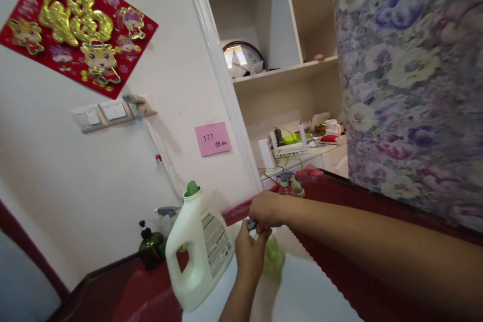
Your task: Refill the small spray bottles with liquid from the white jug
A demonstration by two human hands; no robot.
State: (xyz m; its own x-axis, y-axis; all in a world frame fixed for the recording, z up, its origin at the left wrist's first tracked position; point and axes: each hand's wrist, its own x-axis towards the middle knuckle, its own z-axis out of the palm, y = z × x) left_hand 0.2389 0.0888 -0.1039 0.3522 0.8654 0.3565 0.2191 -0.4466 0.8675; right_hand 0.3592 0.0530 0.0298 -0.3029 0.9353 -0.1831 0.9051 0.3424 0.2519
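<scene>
A squat, translucent yellow-green bottle (274,257) stands on the white sheet (302,292), its neck hidden behind my fingers. My left hand (249,247) is closed at the bottle's top, with thumb and fingers around the neck area. Just above it, my right hand (267,208) is closed over the top. A small dark grey piece (252,224) sticks out between the two hands; it resembles part of a spray head, but most of it is covered. Left of my hands stands a large pale jug (199,246) with a handle and a green piece (192,188) in its open mouth.
A dark green pump bottle (151,244) and a grey-headed spray bottle (168,211) stand behind the jug. Beyond my right hand are further spray bottles (287,184) on the red tabletop (320,216). A shelf unit (287,71) holds a clock and a router.
</scene>
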